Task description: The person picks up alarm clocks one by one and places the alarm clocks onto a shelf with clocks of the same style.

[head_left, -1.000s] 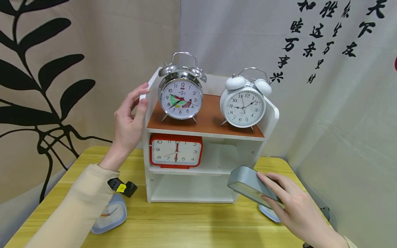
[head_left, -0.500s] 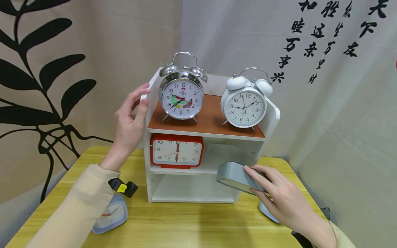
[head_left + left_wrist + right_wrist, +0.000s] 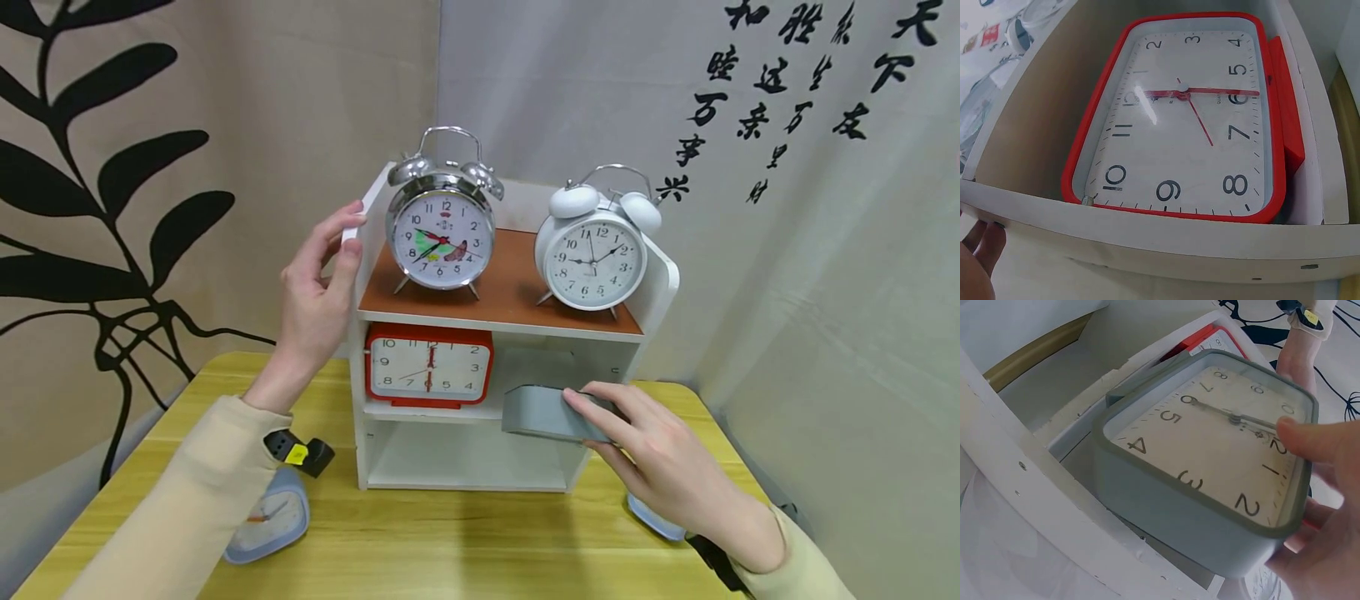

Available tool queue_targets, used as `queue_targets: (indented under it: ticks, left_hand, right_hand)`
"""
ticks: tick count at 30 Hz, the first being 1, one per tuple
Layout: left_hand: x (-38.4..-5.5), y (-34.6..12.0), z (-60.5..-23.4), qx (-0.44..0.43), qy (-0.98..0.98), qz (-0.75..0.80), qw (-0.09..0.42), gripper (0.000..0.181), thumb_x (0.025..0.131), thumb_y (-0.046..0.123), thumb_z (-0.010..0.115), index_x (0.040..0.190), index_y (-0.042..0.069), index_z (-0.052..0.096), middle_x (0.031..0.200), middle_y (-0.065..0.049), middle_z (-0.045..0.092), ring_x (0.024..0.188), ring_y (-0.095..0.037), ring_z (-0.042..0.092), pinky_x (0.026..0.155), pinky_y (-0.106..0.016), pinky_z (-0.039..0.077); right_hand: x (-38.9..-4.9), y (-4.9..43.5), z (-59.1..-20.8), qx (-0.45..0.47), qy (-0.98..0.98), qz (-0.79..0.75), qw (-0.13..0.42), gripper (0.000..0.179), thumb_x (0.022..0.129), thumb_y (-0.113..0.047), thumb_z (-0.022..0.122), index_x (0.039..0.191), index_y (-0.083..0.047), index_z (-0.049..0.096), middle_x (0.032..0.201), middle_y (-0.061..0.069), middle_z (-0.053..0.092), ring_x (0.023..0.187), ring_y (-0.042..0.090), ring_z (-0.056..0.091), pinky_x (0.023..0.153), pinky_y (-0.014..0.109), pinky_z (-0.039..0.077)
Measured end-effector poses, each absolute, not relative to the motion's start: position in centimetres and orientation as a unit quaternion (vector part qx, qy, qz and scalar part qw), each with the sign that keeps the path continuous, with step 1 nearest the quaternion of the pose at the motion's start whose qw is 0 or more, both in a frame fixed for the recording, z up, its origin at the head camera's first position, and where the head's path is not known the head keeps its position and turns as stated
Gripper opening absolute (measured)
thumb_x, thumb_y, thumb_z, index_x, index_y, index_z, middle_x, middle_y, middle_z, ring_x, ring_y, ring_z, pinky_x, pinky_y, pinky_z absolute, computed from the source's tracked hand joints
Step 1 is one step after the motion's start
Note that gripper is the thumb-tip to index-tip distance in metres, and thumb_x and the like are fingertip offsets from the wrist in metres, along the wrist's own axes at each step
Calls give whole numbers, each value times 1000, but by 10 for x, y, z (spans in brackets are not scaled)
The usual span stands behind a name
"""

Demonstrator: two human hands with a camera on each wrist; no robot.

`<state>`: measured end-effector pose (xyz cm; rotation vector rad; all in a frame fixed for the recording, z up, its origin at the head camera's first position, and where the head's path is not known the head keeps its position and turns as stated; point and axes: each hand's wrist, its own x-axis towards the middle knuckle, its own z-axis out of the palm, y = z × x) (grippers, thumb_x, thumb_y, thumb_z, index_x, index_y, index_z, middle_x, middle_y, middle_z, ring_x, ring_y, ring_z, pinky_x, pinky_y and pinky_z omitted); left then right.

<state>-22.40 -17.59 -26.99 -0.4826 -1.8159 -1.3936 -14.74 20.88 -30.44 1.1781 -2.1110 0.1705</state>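
Note:
My right hand [image 3: 660, 458] holds a grey rectangular desk clock [image 3: 551, 412] in front of the right side of the middle shelf. In the right wrist view the thumb lies over the front of this clock [image 3: 1210, 475], with fingers behind. My left hand [image 3: 315, 292] holds the upper left edge of a small white shelf unit [image 3: 498, 324] by thumb and fingertips. A red rectangular clock [image 3: 429, 367] stands at the left of the middle shelf, and also fills the left wrist view.
On the brown top shelf stand a silver twin-bell alarm clock [image 3: 441, 237] and a white twin-bell alarm clock [image 3: 595, 258]. A light-blue clock [image 3: 270, 521] lies on the yellow table [image 3: 420, 542] at left. Another blue object [image 3: 654, 518] lies partly hidden under the right arm.
My right hand has carried the grey clock leftward and slightly up to the middle shelf, turning its dial out of the head view. The left hand keeps its place on the shelf unit.

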Motion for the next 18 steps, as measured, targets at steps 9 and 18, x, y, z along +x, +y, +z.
queue_targets:
  ticks: [9, 18]
  left_hand:
    - [-225, -176, -271, -193, -716, -544, 393, 37, 111, 19, 50, 145, 8, 57, 161, -6, 55, 134, -30, 60, 92, -6, 53]
    - [-225, -177, -271, -196, -714, -544, 394, 37, 111, 20, 51, 145, 8, 58, 160, -6, 55, 132, -26, 60, 92, -6, 54]
  right_hand:
    - [-161, 204, -300, 481, -812, 49, 329, 50, 114, -39, 34, 145, -13, 63, 128, 11, 68, 114, 27, 67, 101, 34, 53]
    - [-172, 200, -300, 493, -804, 62, 326, 47, 113, -35, 36, 143, -11, 64, 125, 13, 69, 114, 28, 66, 136, 21, 16]
